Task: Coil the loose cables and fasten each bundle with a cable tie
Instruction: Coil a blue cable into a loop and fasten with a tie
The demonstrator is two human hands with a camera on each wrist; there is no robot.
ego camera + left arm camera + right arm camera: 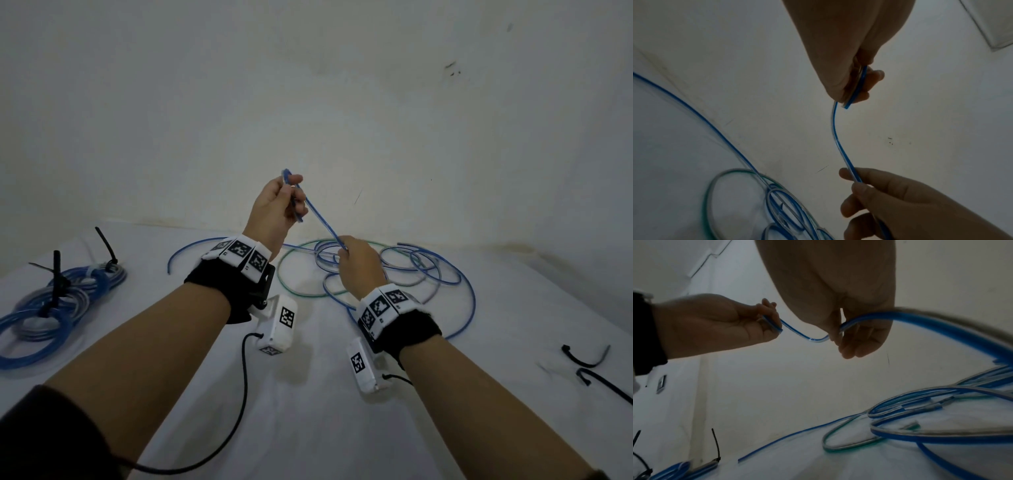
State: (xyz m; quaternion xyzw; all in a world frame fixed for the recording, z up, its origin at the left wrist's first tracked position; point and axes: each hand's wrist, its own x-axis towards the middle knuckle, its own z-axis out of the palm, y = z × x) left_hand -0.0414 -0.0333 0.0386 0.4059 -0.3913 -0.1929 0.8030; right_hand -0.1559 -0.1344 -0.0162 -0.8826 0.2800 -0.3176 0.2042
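Note:
A thin blue cable (322,221) stretches in the air between my two hands. My left hand (279,202) is raised above the table and grips the cable's end, folded over in its curled fingers (869,81). My right hand (356,263) is lower and to the right, and pinches the same cable (803,334) a short way along. From there the cable (941,331) drops into a loose tangle of blue cables and one green cable (387,270) on the white table (308,394).
Coiled blue bundles (58,301) fastened with black cable ties (54,277) lie at the left. Two loose black cable ties (585,359) lie at the right table edge. A white wall (342,102) stands close behind the table.

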